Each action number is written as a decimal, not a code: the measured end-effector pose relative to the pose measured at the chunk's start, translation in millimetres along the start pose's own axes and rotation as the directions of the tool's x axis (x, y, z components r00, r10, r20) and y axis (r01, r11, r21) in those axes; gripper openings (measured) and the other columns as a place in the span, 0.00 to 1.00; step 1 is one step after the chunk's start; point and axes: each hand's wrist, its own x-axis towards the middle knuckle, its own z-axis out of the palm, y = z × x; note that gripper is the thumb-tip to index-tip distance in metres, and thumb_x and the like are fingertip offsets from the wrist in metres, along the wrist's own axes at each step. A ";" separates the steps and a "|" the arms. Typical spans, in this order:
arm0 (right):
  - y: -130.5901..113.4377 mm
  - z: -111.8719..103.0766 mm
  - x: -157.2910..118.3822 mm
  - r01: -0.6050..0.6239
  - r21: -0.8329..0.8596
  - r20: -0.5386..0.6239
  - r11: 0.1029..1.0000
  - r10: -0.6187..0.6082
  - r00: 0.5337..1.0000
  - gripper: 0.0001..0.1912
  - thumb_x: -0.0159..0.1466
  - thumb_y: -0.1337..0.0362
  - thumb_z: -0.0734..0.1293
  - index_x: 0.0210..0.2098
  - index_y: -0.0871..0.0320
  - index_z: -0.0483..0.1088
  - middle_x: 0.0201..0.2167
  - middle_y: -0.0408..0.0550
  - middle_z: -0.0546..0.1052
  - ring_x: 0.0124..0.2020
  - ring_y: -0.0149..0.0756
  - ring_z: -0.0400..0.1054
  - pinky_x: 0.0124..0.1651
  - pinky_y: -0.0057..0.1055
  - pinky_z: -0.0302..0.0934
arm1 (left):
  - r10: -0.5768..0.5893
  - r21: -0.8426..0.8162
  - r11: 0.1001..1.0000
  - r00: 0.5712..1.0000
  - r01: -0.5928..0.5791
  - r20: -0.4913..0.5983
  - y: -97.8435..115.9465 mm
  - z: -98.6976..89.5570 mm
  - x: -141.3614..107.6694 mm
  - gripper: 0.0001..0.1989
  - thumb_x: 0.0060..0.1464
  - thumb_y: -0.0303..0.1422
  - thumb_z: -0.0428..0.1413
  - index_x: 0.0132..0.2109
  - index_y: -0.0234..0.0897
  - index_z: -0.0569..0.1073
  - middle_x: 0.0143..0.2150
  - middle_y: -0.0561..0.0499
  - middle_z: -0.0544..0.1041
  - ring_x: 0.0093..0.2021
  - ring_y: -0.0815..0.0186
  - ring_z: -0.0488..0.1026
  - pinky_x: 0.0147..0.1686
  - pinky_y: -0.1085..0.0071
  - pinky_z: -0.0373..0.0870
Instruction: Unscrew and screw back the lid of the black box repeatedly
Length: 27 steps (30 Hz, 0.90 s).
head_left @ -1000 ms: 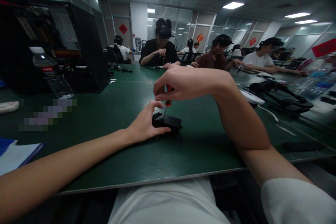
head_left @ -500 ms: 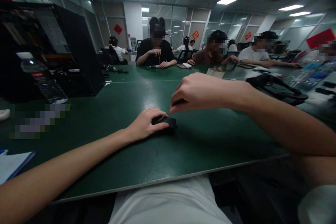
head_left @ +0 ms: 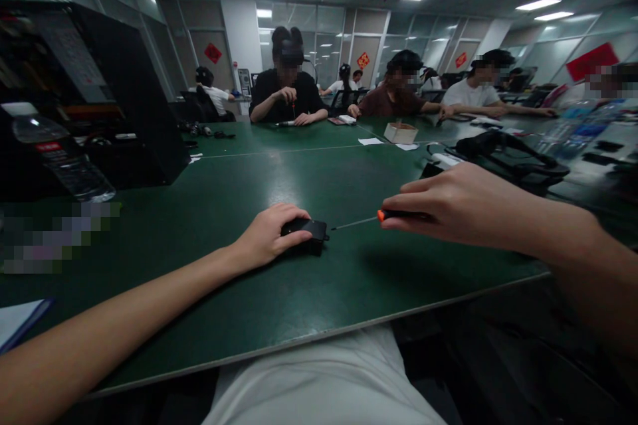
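My left hand is closed on a small black box that rests on the green table. Thumb and fingers grip its sides, hiding its left part; a small tab sticks out at its right end. My right hand is closed around a screwdriver with a black and orange handle. The thin metal shaft points left, its tip just right of the box and apart from it. Most of the handle is hidden in my fingers.
At left stand a water bottle and a black cabinet. A small open carton and a black strapped headset lie beyond my right hand. Across the table, a person in black holds a screwdriver too.
My right hand has moved right and slightly down, drawing the screwdriver away from the top of the black box. My left hand keeps its grip. The view has shifted a little.
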 end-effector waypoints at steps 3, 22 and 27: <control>-1.6 5.2 4.0 0.015 -0.001 -0.004 1.000 -0.015 1.000 0.19 0.74 0.55 0.59 0.45 0.56 0.80 0.35 0.49 0.82 0.28 0.32 0.75 0.28 0.29 0.55 | -0.013 -0.005 1.000 1.000 0.013 0.008 0.9 -0.4 -0.2 0.18 0.66 0.44 0.54 0.49 0.34 0.76 0.47 0.42 0.80 0.47 0.55 0.75 0.48 0.62 0.70; 17.7 73.8 30.3 0.000 0.294 0.277 0.956 -0.085 0.957 0.25 0.75 0.48 0.54 0.38 0.59 0.73 0.29 0.48 0.76 0.28 0.34 0.70 0.32 0.29 0.53 | -0.045 -0.072 0.996 0.999 0.045 0.001 0.6 -0.1 -3.1 0.18 0.65 0.43 0.56 0.51 0.34 0.76 0.48 0.43 0.80 0.47 0.56 0.75 0.49 0.63 0.68; 38.1 109.8 57.8 0.124 0.296 0.218 0.947 -0.194 0.956 0.28 0.74 0.44 0.52 0.44 0.60 0.72 0.39 0.52 0.75 0.36 0.36 0.70 0.36 0.30 0.56 | -0.071 -0.085 0.994 0.997 0.071 0.001 2.3 -1.5 -3.6 0.19 0.61 0.44 0.61 0.51 0.34 0.76 0.48 0.44 0.80 0.47 0.56 0.75 0.49 0.64 0.68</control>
